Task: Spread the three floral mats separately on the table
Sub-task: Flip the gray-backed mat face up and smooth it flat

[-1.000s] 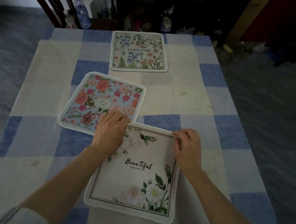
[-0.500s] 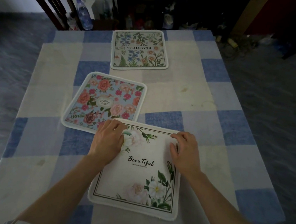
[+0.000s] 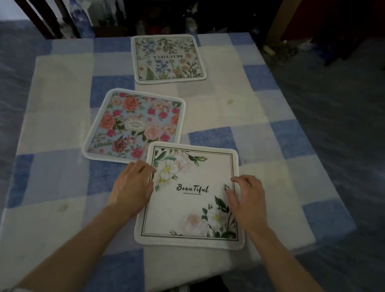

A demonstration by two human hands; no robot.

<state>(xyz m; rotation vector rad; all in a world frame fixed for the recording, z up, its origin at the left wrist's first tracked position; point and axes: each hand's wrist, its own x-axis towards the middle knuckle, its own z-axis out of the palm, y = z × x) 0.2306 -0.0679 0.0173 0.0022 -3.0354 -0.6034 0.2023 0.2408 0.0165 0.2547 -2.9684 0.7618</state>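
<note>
Three floral mats lie flat on the checked tablecloth (image 3: 59, 89). The white "Beautiful" mat (image 3: 187, 207) with pale flowers is nearest me; its far left corner just overlaps the blue mat with red roses (image 3: 136, 125). A cream mat with blue and green flowers (image 3: 168, 59) lies apart at the far edge. My left hand (image 3: 132, 184) rests on the white mat's left edge, fingers loosely curled. My right hand (image 3: 249, 199) hovers over its right edge with fingers apart, fingertips touching or just above the cloth.
A dark wooden chair (image 3: 33, 3) stands at the far left corner. Plastic bottles (image 3: 80, 17) and clutter sit on the floor behind the table. The table's right edge (image 3: 306, 138) drops to a dark floor.
Both hands slid from the white mat's far corners down to its side edges and loosened. The white mat now lies flatter and squarer.
</note>
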